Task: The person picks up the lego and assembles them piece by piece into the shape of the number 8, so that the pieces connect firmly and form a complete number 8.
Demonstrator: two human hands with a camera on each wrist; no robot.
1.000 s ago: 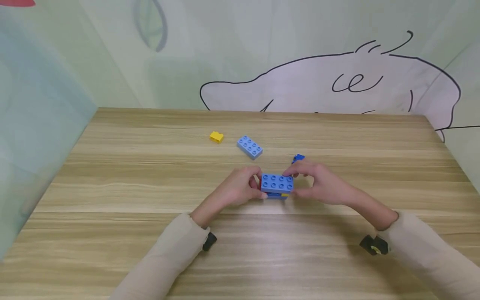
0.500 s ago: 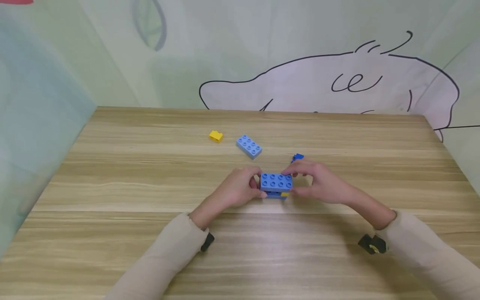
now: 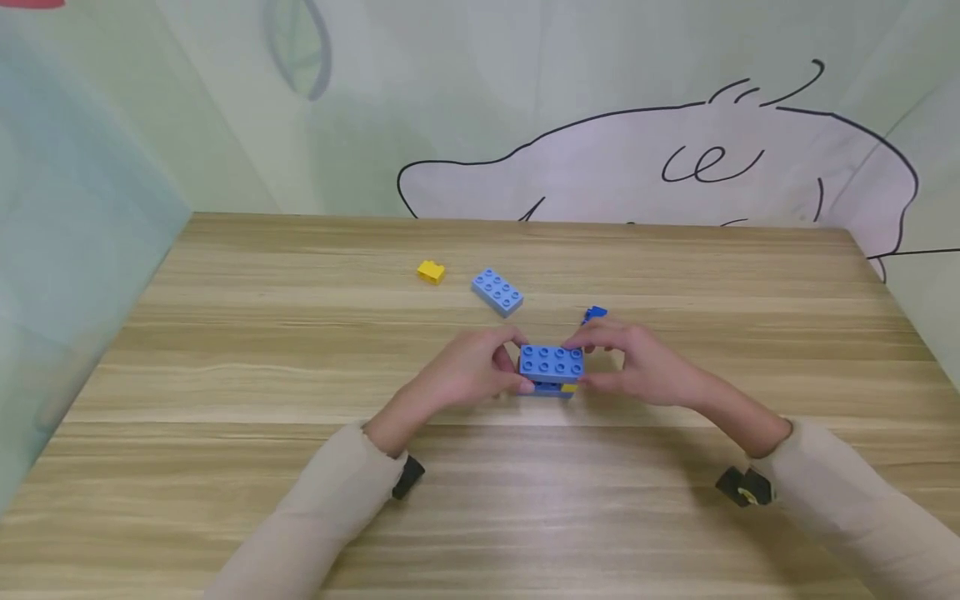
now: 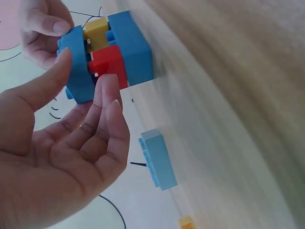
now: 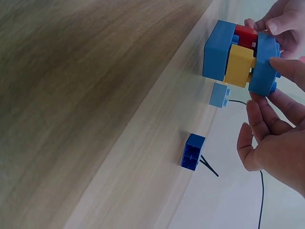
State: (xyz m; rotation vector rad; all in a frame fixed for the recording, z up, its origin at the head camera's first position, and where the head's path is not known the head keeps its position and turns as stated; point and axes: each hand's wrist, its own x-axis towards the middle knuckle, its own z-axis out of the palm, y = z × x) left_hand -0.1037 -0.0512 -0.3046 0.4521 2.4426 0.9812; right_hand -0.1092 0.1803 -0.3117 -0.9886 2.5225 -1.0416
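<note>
Hands meet at the middle of the head view: the left hand (image 3: 472, 373) and the right hand (image 3: 633, 367) pinch the ends of a small stack of plastic studded bricks (image 3: 552, 371), blue on top, resting on the pale wood-grain worktop (image 3: 225, 350). Above it in the frame lie a loose light-blue eight-stud brick (image 3: 497, 292) and a small yellow brick (image 3: 431, 272); a small dark-blue brick (image 3: 594, 314) peeks out just behind the right hand.

Left wrist view, upper left: the stack (image 4: 107, 55) shows a blue slab on each side with a red and a yellow brick sandwiched between. The left fingertips (image 4: 108, 86) press its near end, thumb on the studded slab.

Right wrist view, upper right: the same stack (image 5: 240, 57) sits against the worktop, the right fingers (image 5: 286, 64) curled over the studded slab.

It looks light, rigid and smooth-sided. I'd judge a grip across both outer slabs safest, since pulling one layer alone could pop it apart.
</note>
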